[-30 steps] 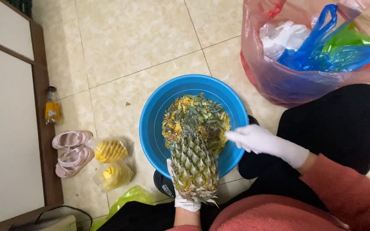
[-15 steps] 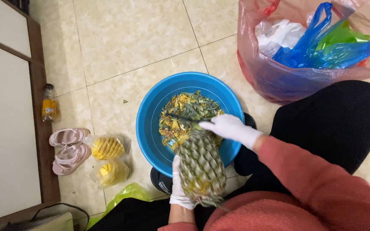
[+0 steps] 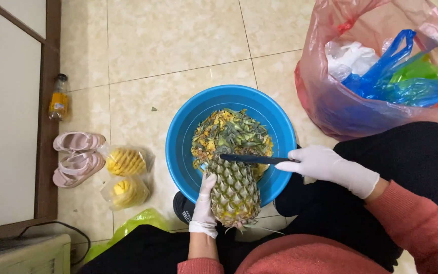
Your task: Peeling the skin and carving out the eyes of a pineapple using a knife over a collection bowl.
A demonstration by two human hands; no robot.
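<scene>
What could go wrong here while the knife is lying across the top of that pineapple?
The knife crosses the pineapple near the left hand that steadies it; a slip could reach the gloved fingers. The pineapple is held over the blue basin, not on a firm board, so it may roll under pressure. Thin gloves probably give little protection, and juice could loosen the right hand's grip.

Blue basin, green-yellow scaly pineapple, white gloves, pink bag & sandals
</scene>
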